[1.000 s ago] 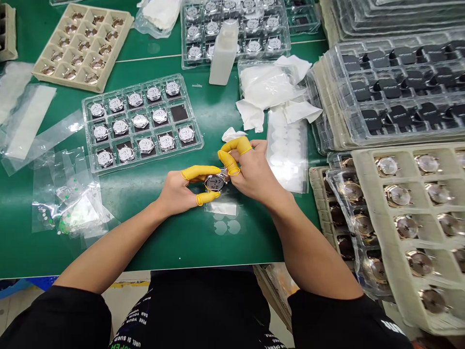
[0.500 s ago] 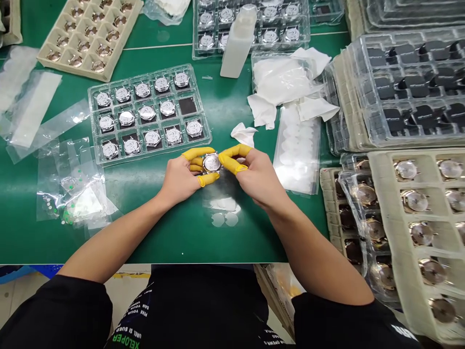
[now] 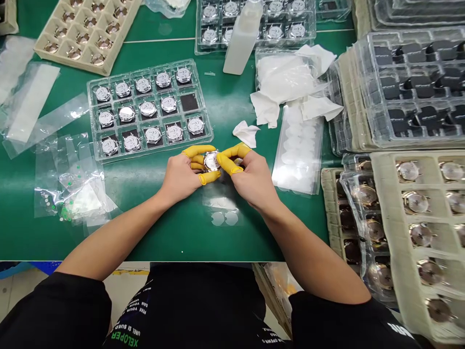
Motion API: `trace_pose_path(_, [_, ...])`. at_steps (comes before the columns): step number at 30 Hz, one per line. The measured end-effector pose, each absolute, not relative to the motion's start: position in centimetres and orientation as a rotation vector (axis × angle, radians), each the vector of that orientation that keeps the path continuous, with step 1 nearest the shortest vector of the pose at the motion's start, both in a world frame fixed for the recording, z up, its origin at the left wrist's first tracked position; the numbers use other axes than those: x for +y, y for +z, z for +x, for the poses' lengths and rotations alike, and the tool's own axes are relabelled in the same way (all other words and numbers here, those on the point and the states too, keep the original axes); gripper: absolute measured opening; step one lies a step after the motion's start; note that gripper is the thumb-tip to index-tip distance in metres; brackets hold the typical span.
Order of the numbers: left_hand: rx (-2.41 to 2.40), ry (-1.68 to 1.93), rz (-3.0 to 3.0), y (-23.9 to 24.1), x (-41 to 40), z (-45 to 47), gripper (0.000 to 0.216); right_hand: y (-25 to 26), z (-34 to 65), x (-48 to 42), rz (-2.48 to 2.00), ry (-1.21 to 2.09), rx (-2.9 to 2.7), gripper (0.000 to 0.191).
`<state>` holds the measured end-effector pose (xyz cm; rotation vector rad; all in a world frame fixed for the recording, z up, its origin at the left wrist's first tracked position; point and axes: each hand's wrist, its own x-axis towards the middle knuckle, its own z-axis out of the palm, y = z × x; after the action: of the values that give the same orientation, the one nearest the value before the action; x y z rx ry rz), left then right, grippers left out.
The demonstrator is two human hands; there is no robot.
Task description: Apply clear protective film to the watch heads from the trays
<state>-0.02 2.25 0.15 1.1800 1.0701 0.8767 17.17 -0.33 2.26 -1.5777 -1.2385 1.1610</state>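
Apparently one watch (image 3: pixel 211 161) was up between the two hands, above the green table (image 3: pixel 189 242) on the near side of the clear tray (image 3: pixel 145 149). The left hand (image 3: pixel 180 175) grasped it between finger and thumb; the right hand (image 3: pixel 251 177) had finger and thumb together over its edge, whether pinching anything I couldn't tell. Fourteen of the tray's fifteen slots held watches. Two round stickers (image 3: pixel 218 219) lay nearer. One bottle (image 3: pixel 242 41) partly hid a far tray (image 3: pixel 286 43), cut off at the top.
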Motion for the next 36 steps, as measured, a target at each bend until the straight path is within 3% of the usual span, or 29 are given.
trace_pose_path(15, [1.077, 0.878, 1.22, 0.0, 2.2, 0.0, 0.061, 1.4, 17.4, -0.3, -1.61, 1.052, -1.344, 0.017])
trace_pose_path(20, [1.114, 0.873, 1.251, 0.0, 2.2, -0.1, 0.06, 0.5, 19.0, 1.0, -1.541, 0.73, -1.306, 0.03])
trace_pose_path(27, [1.104, 0.871, 1.263, -0.1, 2.1, -0.1, 0.059, 1.1, 19.5, 1.1, -1.549, 0.825, -1.413, 0.051])
trace_pose_path(31, [1.101, 0.871, 1.268, 0.0, 2.1, -0.1, 0.058, 1.0, 20.1, 1.3, -1.515, 0.79, -1.441, 0.037])
trace_pose_path(36, [1.117, 0.872, 1.255, 0.0, 2.1, -0.1, 0.059, 1.0, 23.1, 2.4, -1.697, 0.437, -1.638, 0.03])
